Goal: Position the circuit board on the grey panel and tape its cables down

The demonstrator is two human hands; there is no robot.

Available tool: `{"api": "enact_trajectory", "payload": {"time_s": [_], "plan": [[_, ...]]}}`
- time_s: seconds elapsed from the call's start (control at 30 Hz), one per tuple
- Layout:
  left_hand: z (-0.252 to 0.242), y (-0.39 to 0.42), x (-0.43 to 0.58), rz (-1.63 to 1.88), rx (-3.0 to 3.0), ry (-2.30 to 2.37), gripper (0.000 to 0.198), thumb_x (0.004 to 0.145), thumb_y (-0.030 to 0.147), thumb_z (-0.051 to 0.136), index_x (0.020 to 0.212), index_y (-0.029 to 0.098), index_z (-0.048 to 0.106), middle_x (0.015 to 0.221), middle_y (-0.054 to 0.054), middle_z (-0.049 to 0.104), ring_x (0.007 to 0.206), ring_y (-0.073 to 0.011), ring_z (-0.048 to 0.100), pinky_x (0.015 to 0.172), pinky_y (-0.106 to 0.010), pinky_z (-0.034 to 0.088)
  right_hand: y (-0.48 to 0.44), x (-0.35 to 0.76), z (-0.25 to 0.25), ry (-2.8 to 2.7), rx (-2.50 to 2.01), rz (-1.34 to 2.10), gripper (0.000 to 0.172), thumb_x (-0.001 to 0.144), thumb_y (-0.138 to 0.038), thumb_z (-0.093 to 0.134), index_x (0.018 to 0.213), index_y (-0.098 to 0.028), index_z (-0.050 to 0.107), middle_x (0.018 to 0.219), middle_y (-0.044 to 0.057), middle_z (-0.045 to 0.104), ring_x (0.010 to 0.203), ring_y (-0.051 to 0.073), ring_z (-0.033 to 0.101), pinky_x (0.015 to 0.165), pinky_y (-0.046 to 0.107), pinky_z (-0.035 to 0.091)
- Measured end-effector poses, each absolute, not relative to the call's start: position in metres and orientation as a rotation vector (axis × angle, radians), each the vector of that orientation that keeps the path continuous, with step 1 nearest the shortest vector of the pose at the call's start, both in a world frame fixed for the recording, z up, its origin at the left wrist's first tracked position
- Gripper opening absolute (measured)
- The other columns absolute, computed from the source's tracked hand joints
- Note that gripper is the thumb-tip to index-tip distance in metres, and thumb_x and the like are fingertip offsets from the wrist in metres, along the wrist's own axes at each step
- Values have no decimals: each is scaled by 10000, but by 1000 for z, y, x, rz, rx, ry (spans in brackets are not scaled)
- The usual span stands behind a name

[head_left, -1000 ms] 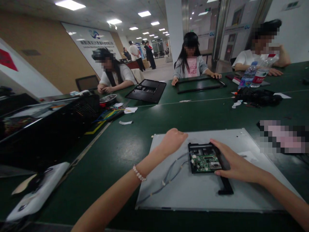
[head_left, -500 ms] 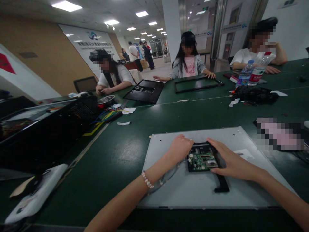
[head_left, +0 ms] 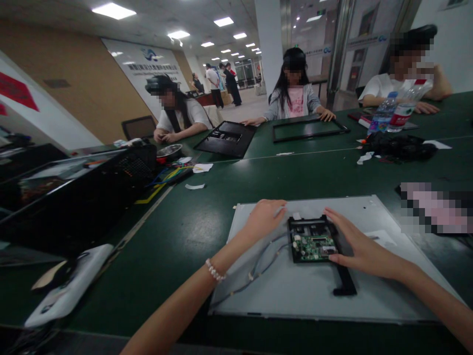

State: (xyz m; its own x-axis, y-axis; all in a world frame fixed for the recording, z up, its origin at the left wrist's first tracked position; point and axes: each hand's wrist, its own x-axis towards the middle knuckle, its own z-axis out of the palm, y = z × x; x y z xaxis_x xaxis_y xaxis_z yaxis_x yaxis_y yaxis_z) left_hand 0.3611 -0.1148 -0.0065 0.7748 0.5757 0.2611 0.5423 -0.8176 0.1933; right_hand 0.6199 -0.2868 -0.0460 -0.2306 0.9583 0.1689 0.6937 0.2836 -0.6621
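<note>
A grey metal panel (head_left: 303,291) lies flat on the green table in front of me. Near its middle sits a black bracket holding a green circuit board (head_left: 312,245), with grey cables (head_left: 262,259) trailing off to the left. My left hand (head_left: 266,216) rests on the panel just left of the board, fingers curled and pinched near a small white piece at the board's upper left corner. My right hand (head_left: 360,244) lies flat over the right side of the board and bracket, fingers stretched out.
Three people sit across the table. One has a black back cover (head_left: 225,139), another a black frame (head_left: 308,129). Water bottles (head_left: 391,114) and black parts (head_left: 399,147) stand at the right. A black unit (head_left: 74,187) and coloured wires (head_left: 168,176) fill the left.
My left hand drew back from the board's left edge to the panel near its upper left corner. My right hand stayed on the board's right side.
</note>
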Motion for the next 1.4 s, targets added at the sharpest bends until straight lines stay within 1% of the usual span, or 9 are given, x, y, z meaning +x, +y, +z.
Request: {"api": "enact_trajectory", "payload": {"time_s": [0.17, 0.33, 0.53, 0.63, 0.73, 0.9, 1.07, 1.2, 1.4], "plan": [[1, -37, 280, 394, 2758, 1572, 292, 973, 219, 471, 1205, 124, 620, 1329, -103, 603, 1182, -203, 560, 1042, -329, 401, -283, 624, -53, -1854, -1443, 636, 728, 973, -430, 469, 1564, -367, 49, 1650, 40, 140, 1497, 303, 190, 1193, 576, 212], [3, 12, 206, 328, 2566, 1966, 336, 965, 240, 524, 1184, -14, 538, 1436, -272, 423, 1222, -294, 480, 987, -418, 418, -278, 623, -59, -1751, -1451, 637, 664, 987, -442, 439, 1558, -348, 112, 1629, 50, 212, 1478, 288, 251, 1192, 567, 228], [2, 32, 188, 319, 2507, 2061, 281, 949, 315, 568, 1134, 106, 603, 1193, -117, 606, 1083, -231, 586, 937, -437, 481, -277, 623, -63, -1754, -1456, 614, 657, 989, -438, 429, 1558, -354, 110, 1625, 55, 222, 1468, 300, 276, 1179, 583, 250], [6, 38, 193, 334, 2515, 2059, 213, 953, 198, 492, 1050, 45, 604, 1105, -152, 641, 1066, -237, 580, 952, -388, 443, -277, 623, -63, -1755, -1452, 614, 654, 991, -427, 433, 1556, -358, 110, 1624, 54, 217, 1468, 297, 276, 1181, 583, 247], [12, 33, 205, 430, 2589, 2002, 250, 944, 151, 436, 1117, 41, 579, 1217, -198, 610, 1148, -280, 545, 986, -392, 410, -276, 623, -61, -1741, -1450, 620, 646, 992, -418, 438, 1552, -356, 122, 1618, 59, 223, 1464, 294, 282, 1181, 584, 253], [29, -16, 248, 567, 2766, 1801, 317, 940, 152, 428, 1232, 105, 541, 1295, -144, 571, 1169, -250, 551, 1024, -359, 400, -277, 622, -59, -1732, -1438, 592, 629, 983, -416, 461, 1540, -350, 176, 1593, 65, 279, 1441, 299, 326, 1166, 577, 299], [50, -117, 309, 551, 3067, 1214, 435, 925, 46, 386, 1320, 180, 509, 1188, -103, 625, 1063, -192, 618, 901, -307, 498, -283, 622, -41, -1765, -1449, 483, 607, 975, -397, 480, 1526, -370, 227, 1583, 49, 309, 1437, 313, 331, 1157, 594, 313], [57, -201, 349, 398, 3282, 740, 551, 930, 68, 449, 1457, 182, 336, 1160, -95, 643, 937, -179, 653, 762, -287, 534, -301, 612, -11, -1835, -1424, 336, 555, 948, -372, 528, 1470, -410, 345, 1578, 12, 335, 1419, 327, 367, 1131, 587, 370], [42, -267, 379, 487, 3301, 743, 255, 948, 134, 464, 1196, 121, 518, 960, -100, 651, 710, -167, 646, 529, -269, 503, -335, 590, -5, -1910, -1331, 201, 627, 899, -335, 607, 1457, -485, 361, 1499, -5, 457, 1312, 330, 517, 1039, 554, 506]]}}
